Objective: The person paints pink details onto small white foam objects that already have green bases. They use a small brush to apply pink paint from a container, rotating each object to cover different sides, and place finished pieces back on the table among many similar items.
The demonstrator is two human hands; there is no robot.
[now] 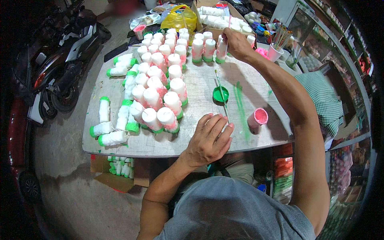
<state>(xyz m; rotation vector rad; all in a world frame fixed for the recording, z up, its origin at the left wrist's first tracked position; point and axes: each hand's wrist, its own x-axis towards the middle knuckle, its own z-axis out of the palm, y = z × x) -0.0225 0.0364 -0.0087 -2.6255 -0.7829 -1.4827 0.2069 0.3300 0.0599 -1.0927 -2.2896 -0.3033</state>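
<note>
My left hand [210, 138] rests at the table's front edge, palm down, fingers loosely spread and holding nothing. Just beyond its fingertips a thin paintbrush [221, 86] lies across a small round lid of green paint [220, 95]. My right hand [238, 45] reaches to the far side, its fingers closed at the top of a white candle [221, 51] with pink sides and a green base. A thin pale stick shows at those fingers; whether they hold it is unclear. Two similar candles [203, 50] stand to the left. A cup of pink paint [258, 117] sits right of my left hand.
Several rows of upright candles [152, 98] fill the table's left half. White candles with green ends [113, 138] lie beside them. Behind are a yellow bag [180, 18] and a box of white candles [218, 18]. A brush cup [275, 52] and checked cloth [320, 98] are right.
</note>
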